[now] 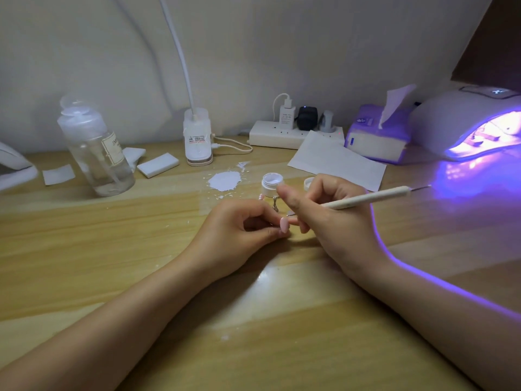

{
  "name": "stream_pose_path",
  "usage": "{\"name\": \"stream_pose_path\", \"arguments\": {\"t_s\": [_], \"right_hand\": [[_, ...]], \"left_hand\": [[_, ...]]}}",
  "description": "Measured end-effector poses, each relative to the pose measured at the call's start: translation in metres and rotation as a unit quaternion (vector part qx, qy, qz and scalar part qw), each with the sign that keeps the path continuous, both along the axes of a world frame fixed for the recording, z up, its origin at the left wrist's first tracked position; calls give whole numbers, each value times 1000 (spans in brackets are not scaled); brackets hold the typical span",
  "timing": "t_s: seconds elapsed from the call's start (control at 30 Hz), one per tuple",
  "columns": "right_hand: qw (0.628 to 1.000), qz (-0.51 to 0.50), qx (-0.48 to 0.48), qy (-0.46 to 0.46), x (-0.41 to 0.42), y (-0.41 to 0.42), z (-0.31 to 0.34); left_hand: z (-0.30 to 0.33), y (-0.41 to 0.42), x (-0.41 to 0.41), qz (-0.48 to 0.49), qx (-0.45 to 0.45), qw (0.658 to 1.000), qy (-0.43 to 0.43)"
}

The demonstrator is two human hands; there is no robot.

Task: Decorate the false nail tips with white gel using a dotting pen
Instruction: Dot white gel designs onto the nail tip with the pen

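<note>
a pale wooden tabletop (pixel 84 249) runs to the wall. on it, at the far left, stands a clear bottle (pixel 95 148) with white pads (pixel 158 164) just beside it. a white lamp base (pixel 198 138) sits at the back middle, a power strip (pixel 277 134) to its right. a sheet of paper (pixel 335 160) lies near a tissue box (pixel 377 136), and a glowing nail lamp (pixel 473 125) fills the far right. mid-table sit a white smear (pixel 225 181), an open gel pot (pixel 272 183) and its lid (pixel 309 182). both forearms rest on the wood.

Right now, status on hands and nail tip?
Left hand pinches pink false nail tip. Right hand grips cream dotting pen. Open white gel jar behind, unobstructed.
</note>
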State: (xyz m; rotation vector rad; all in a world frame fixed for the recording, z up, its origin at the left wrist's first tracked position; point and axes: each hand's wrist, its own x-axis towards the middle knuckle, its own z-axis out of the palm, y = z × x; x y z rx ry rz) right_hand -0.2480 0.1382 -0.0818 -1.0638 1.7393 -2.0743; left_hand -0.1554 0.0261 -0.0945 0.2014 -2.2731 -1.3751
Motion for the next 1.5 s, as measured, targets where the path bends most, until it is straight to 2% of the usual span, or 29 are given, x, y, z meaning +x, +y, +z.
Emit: {"name": "stream_pose_path", "arguments": {"t_s": [0.43,1.5], "right_hand": [[998,34,4,43,-4,0,-7],[999,35,15,37,-1,0,-4]], "left_hand": [[0,0,0,-14,-13,1000,-1],[-2,0,0,-2,-20,1000,-2]]}}
